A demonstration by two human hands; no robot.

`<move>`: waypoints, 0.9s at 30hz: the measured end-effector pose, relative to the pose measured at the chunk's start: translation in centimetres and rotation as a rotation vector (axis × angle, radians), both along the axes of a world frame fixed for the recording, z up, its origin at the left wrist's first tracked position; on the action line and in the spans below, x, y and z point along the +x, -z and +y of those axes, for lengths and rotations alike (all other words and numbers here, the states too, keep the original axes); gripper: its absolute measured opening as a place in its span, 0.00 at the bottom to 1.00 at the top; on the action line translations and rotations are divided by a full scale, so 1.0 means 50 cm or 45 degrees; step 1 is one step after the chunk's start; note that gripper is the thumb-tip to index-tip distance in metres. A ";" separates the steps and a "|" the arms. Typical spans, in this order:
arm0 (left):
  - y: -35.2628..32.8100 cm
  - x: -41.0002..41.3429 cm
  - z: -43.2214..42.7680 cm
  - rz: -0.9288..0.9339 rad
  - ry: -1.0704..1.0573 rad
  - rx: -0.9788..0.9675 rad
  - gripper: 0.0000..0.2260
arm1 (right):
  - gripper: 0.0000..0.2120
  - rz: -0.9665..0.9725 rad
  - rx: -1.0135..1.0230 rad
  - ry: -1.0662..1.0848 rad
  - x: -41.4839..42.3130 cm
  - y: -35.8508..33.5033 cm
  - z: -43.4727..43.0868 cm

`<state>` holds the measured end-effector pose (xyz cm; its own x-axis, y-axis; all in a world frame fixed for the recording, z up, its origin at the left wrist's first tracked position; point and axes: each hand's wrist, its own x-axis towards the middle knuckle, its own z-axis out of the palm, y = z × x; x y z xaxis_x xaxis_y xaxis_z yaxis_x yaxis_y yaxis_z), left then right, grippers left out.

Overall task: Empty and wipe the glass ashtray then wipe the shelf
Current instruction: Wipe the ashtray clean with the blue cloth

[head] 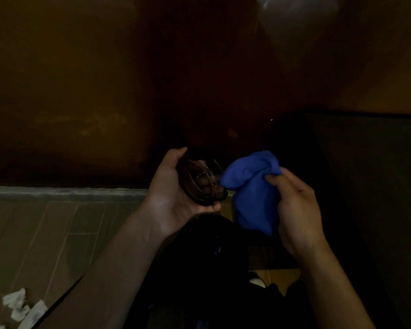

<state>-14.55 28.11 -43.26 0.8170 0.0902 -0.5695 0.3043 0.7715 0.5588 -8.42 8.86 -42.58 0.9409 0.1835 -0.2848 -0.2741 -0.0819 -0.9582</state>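
Observation:
In dim light, my left hand grips a dark glass ashtray, tilted on its side with the hollow facing right. My right hand is closed on a bunched blue cloth. A rounded end of the cloth touches the ashtray's rim on its right side. Both are held in the air in front of my body. No ash or butts are visible inside the ashtray.
A brown wooden panel fills the background. A dark surface or box stands at the right. Below left is a tiled floor with crumpled white tissues. A black bag-like shape sits under my hands.

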 end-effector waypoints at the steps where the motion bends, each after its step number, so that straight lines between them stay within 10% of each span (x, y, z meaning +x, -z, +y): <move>1: -0.002 -0.001 -0.004 -0.021 0.006 0.029 0.24 | 0.13 -0.008 0.013 0.018 -0.002 -0.002 0.001; 27: -0.022 0.005 -0.058 -0.230 -0.120 0.585 0.18 | 0.12 -0.133 -0.268 -0.170 -0.042 0.022 0.036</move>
